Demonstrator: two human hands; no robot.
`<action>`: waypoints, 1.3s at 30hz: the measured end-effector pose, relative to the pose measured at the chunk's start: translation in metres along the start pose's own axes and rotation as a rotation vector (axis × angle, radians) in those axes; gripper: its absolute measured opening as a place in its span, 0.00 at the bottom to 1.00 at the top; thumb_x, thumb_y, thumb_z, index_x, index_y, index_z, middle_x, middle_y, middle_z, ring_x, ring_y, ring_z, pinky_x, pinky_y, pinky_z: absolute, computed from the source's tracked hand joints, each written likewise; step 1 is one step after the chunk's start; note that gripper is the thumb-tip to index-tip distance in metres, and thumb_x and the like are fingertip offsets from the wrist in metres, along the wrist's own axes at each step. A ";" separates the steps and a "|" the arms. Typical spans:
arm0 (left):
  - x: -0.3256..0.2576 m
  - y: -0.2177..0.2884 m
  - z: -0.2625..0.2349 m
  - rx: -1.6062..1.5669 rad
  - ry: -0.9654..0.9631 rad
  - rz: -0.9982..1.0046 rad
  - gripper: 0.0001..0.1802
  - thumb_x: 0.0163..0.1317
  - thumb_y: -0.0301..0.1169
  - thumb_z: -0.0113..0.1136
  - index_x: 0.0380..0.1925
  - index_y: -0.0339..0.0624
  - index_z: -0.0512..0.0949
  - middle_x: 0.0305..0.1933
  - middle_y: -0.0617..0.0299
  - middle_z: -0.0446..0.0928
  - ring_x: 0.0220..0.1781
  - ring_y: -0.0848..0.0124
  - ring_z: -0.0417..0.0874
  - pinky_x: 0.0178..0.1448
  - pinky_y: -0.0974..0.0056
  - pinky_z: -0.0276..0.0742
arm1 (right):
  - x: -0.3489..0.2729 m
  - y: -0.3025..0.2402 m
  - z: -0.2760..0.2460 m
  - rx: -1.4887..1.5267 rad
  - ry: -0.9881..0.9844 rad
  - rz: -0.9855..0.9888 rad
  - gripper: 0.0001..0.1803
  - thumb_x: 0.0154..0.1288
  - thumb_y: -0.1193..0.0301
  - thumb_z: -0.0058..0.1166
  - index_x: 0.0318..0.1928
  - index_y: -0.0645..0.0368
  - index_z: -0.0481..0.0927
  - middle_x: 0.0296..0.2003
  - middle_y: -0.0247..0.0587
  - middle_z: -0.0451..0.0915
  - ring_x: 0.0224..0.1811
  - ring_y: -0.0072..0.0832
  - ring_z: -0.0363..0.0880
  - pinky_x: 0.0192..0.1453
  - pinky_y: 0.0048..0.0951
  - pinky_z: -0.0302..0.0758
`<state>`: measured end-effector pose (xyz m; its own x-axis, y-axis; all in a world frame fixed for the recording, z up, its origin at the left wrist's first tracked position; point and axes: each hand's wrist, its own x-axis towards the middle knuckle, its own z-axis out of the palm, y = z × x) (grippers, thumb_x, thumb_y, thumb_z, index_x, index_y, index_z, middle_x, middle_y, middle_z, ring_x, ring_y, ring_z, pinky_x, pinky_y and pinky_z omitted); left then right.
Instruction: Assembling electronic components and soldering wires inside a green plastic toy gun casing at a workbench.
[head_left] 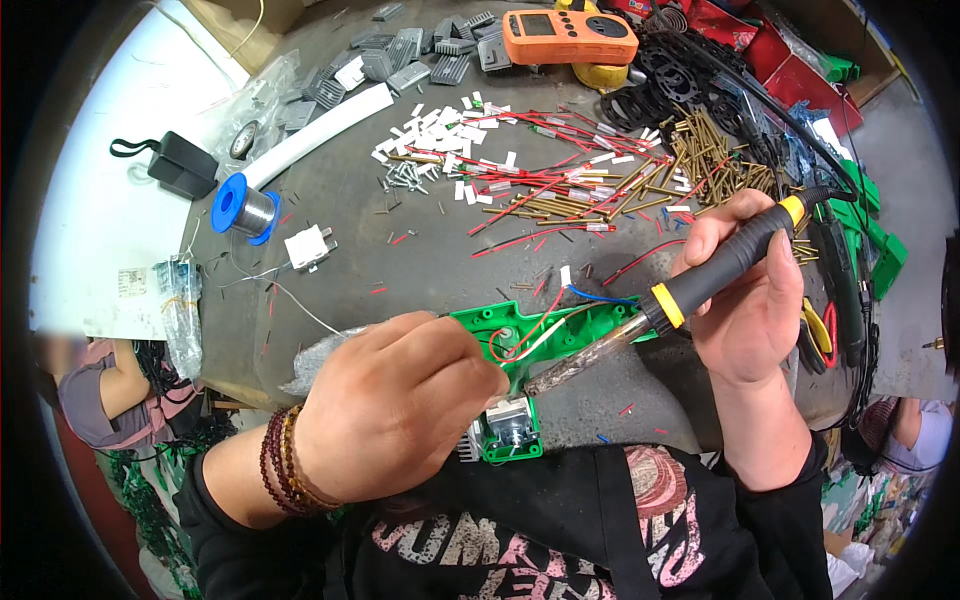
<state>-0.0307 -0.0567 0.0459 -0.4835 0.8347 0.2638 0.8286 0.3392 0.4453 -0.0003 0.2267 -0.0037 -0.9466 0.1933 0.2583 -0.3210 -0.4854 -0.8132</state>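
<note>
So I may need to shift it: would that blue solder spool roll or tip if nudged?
The solder spool lies tilted on one round flange, so it would probably roll in a curve. Wound full of wire, it is likely heavy for its size.

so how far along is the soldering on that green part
Done: red, white and blue wires already lie in the open green casing, with a small motor seated at its near end. In hand: the right hand aims the soldering iron at the spot the left hand pinches. Left: the casing is uncovered, and heaps of loose red wires and brass pins wait behind.
</note>
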 end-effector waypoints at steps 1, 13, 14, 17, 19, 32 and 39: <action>0.001 0.001 0.000 -0.019 0.017 -0.022 0.06 0.49 0.25 0.69 0.29 0.40 0.82 0.33 0.58 0.75 0.34 0.60 0.79 0.40 0.57 0.78 | 0.001 0.001 0.000 -0.001 -0.007 -0.003 0.24 0.76 0.52 0.37 0.56 0.59 0.69 0.35 0.52 0.80 0.23 0.24 0.73 0.27 0.22 0.72; 0.064 -0.052 0.010 0.050 -0.048 -0.037 0.06 0.55 0.31 0.66 0.28 0.40 0.86 0.28 0.55 0.79 0.36 0.55 0.81 0.45 0.55 0.77 | -0.001 -0.001 0.000 -0.036 -0.001 -0.014 0.23 0.74 0.54 0.39 0.56 0.60 0.68 0.36 0.54 0.80 0.24 0.25 0.74 0.29 0.22 0.73; 0.069 -0.048 0.020 0.111 -0.087 -0.042 0.07 0.56 0.32 0.67 0.29 0.39 0.86 0.27 0.53 0.80 0.35 0.53 0.81 0.44 0.53 0.77 | 0.000 -0.002 0.000 -0.032 -0.009 -0.009 0.23 0.74 0.54 0.39 0.56 0.60 0.68 0.36 0.54 0.80 0.24 0.25 0.74 0.30 0.22 0.73; 0.084 -0.037 0.031 0.020 -0.263 -0.262 0.07 0.59 0.31 0.67 0.29 0.39 0.86 0.27 0.56 0.81 0.31 0.61 0.83 0.39 0.56 0.78 | -0.001 -0.002 -0.001 -0.019 -0.022 -0.003 0.23 0.75 0.54 0.40 0.56 0.61 0.67 0.36 0.55 0.80 0.24 0.25 0.74 0.31 0.23 0.73; 0.090 -0.032 0.033 -0.409 -0.246 -0.524 0.07 0.63 0.30 0.66 0.31 0.37 0.85 0.27 0.63 0.81 0.28 0.75 0.81 0.35 0.64 0.77 | 0.000 -0.003 -0.001 0.001 -0.044 0.001 0.23 0.76 0.54 0.40 0.56 0.61 0.67 0.37 0.55 0.80 0.25 0.25 0.74 0.31 0.23 0.73; 0.087 -0.042 0.023 -1.194 -0.474 -0.605 0.13 0.72 0.33 0.56 0.47 0.34 0.81 0.37 0.62 0.85 0.40 0.81 0.80 0.46 0.76 0.73 | -0.002 -0.004 0.000 0.000 -0.061 -0.027 0.23 0.76 0.55 0.39 0.57 0.61 0.67 0.36 0.55 0.80 0.26 0.25 0.75 0.32 0.24 0.74; 0.085 -0.042 0.020 -1.268 -0.456 -0.615 0.14 0.67 0.30 0.64 0.49 0.33 0.81 0.40 0.64 0.84 0.40 0.81 0.80 0.50 0.74 0.75 | -0.003 -0.005 0.001 -0.048 -0.060 -0.035 0.23 0.77 0.54 0.37 0.57 0.62 0.67 0.36 0.54 0.80 0.25 0.25 0.74 0.32 0.23 0.74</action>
<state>-0.1011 0.0086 0.0326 -0.3317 0.8464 -0.4167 -0.3781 0.2854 0.8807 0.0037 0.2276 0.0003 -0.9354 0.1572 0.3166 -0.3534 -0.4377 -0.8268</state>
